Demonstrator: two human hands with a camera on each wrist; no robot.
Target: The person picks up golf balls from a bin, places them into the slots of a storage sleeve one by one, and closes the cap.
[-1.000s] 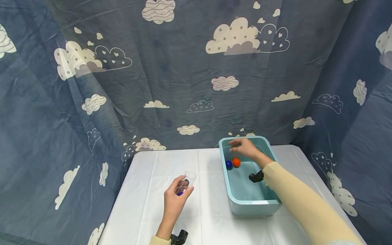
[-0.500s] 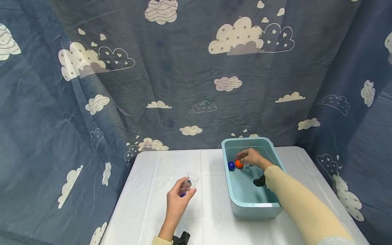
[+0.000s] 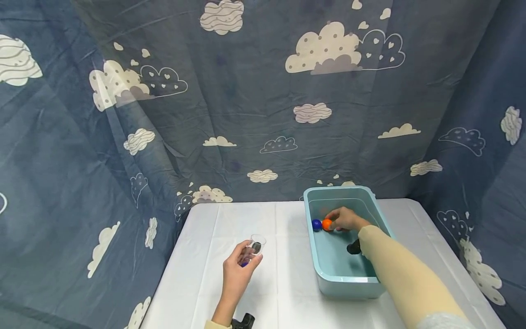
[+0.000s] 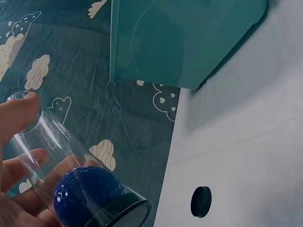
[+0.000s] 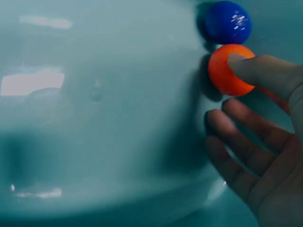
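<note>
My left hand [image 3: 238, 269] holds a clear plastic tube [image 4: 61, 137] tilted above the table, fingers curled round its side. Inside the tube, at its dark-based end, lies a blue ball [image 4: 87, 194]. Down inside the light teal bin [image 3: 349, 283], my right hand [image 3: 347, 219] has its thumb on an orange ball [image 5: 229, 71], with the index finger partly hidden behind it. The other fingers spread loosely over the bin floor. Another blue ball [image 5: 228, 22] sits right beside the orange one, near the bin's left wall.
A small black cap [image 4: 201, 202] stands on the white-covered table [image 3: 205, 256]. Dark blue cloth [image 3: 230, 100] with a cloud print hangs behind and on both sides. The bin's raised walls surround my right hand.
My right hand has lowered into the bin and taken the orange ball between thumb and finger. The left hand keeps the tube in nearly the same place; the head view has shifted slightly left.
</note>
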